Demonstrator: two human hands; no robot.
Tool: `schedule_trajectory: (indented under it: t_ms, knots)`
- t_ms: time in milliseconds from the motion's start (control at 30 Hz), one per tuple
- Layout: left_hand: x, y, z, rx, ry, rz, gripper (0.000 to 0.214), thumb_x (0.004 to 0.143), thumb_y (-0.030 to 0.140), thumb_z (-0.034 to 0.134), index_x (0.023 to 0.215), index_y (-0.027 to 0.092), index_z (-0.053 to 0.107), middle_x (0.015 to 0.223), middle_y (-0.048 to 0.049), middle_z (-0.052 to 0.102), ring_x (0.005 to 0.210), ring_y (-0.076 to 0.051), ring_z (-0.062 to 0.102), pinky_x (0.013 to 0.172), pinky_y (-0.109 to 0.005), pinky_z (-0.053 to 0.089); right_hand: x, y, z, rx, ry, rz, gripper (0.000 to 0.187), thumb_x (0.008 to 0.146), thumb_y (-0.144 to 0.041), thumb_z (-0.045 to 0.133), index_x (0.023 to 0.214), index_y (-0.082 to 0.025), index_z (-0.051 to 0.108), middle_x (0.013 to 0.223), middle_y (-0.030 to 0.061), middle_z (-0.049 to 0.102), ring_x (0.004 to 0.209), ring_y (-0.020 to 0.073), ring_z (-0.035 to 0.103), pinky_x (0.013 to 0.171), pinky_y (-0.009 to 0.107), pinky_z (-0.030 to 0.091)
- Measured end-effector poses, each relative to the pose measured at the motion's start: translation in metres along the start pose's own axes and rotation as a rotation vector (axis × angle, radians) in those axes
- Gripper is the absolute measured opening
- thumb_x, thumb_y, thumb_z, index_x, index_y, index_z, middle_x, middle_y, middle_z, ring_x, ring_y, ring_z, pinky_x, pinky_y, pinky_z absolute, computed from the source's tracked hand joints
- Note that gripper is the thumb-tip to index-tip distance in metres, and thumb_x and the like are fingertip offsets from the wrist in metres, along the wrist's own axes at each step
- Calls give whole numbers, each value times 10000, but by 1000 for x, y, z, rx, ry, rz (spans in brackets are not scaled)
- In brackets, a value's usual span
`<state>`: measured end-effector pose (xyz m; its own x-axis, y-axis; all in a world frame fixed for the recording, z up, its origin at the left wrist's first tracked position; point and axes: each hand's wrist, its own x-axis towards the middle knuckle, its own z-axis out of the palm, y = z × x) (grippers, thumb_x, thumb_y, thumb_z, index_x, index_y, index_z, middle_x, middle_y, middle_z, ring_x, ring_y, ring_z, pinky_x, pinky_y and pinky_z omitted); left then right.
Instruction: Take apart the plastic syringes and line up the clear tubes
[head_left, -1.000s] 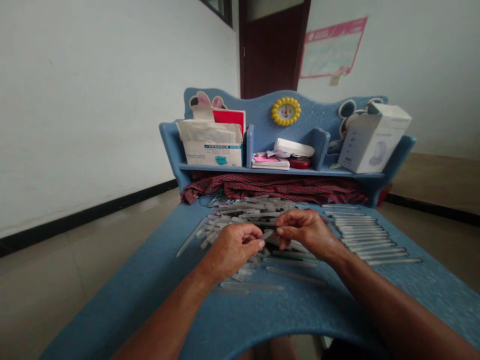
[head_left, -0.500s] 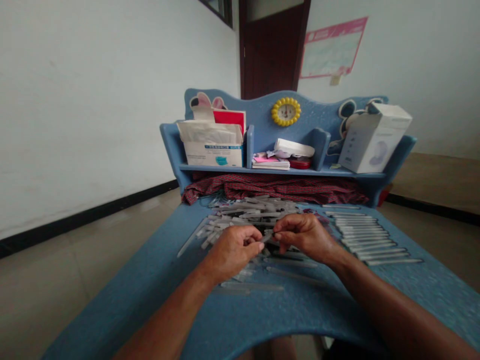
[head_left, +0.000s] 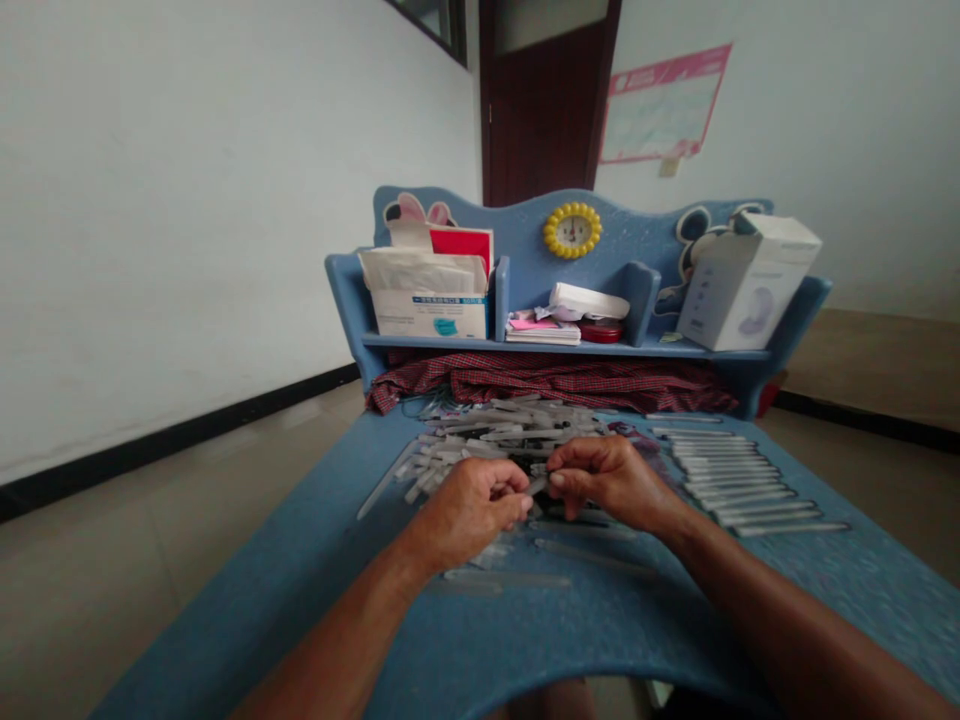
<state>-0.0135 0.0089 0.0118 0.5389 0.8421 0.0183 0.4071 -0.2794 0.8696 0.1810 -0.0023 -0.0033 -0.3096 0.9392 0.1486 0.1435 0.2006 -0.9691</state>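
My left hand point(head_left: 484, 508) is closed in a pinch on a short translucent piece that looks like a pen cap point(head_left: 537, 486), pointing toward the other hand. Close beside it, my right hand point(head_left: 611, 482) pinches with thumb and forefinger at the cap's far end; what lies between those fingertips is too small and dark to make out. Both hands are over the near side of a pile of translucent pen barrels and caps point(head_left: 517, 432), hiding part of it. To the right, a row of pen barrels with dark ends point(head_left: 739, 480) lies side by side on the blue desk point(head_left: 465, 650).
A red checked cloth point(head_left: 555, 380) is bunched under the shelf point(head_left: 450, 343). On the shelf are a mask box point(head_left: 427, 312), papers point(head_left: 544, 331), a red round case point(head_left: 601, 331) and a tilted white box point(head_left: 750, 285). Loose barrels point(head_left: 510, 580) lie near my left wrist.
The whole view has shifted slightly, so things appear a little lower. Both hands keep their pinch near each other, with only slight finger movement.
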Motion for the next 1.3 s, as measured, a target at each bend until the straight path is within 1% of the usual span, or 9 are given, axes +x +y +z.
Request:
schedule_trajectory:
  t_ms: [200,467,533,667,733,867,1000,1167,1300]
  knots:
    - [-2,1,-1,76,-11,7,114,715,256,534,709,155,588,538,50,485,498,-92,433,472,-201,299,-1,0,-2,-42,-55,-9,279,720,-429,630,736,-153,591,591,-21,590,441,90,549,427,193,410]
    - [-3,5,-2,128,-46,20,103,692,248,546,683,159,598,512,64,431,488,-88,386,465,-197,271,-2,4,-3,-182,-151,64,458,801,-555,500,609,-141,531,520,-7,572,369,67,504,362,163,346]
    - [-3,5,-2,138,-42,27,98,690,243,546,677,160,597,516,63,434,495,-89,389,469,-195,274,-1,6,-4,-172,-149,61,417,800,-534,522,676,-138,557,540,-15,569,383,64,505,362,156,346]
    - [-3,4,-2,147,-34,10,111,693,250,539,698,160,604,532,61,443,504,-93,401,479,-200,279,-1,5,-6,-45,-134,24,335,715,-441,666,854,-158,552,582,-53,544,427,65,495,402,169,395]
    - [-3,4,-2,146,-47,1,114,696,250,536,703,157,602,533,62,439,502,-93,397,479,-202,278,-2,4,-6,-66,-155,22,303,739,-437,639,766,-149,548,570,-45,543,424,66,501,400,169,384]
    - [-3,3,-1,169,-66,13,100,705,236,525,692,159,588,537,60,442,512,-94,402,484,-202,273,-3,1,-5,-209,-162,48,395,819,-476,520,608,-143,522,514,-23,544,376,63,492,361,161,319]
    - [-3,4,-1,185,-59,17,107,711,240,521,708,160,592,552,54,459,529,-100,425,495,-204,283,-4,1,-5,-152,-155,46,298,765,-448,605,760,-155,554,569,-42,550,410,66,502,379,158,343]
    - [-3,4,-1,181,-79,10,119,715,240,516,723,148,591,557,52,456,529,-96,413,496,-202,287,-3,3,-5,-219,-171,61,360,821,-465,523,646,-150,525,520,-26,546,374,70,501,365,161,334]
    - [-2,4,-2,181,-89,5,119,710,243,521,723,148,591,552,54,454,527,-94,415,493,-200,285,-3,4,-6,-161,-179,55,300,773,-447,598,728,-156,543,551,-37,555,386,71,510,368,157,353]
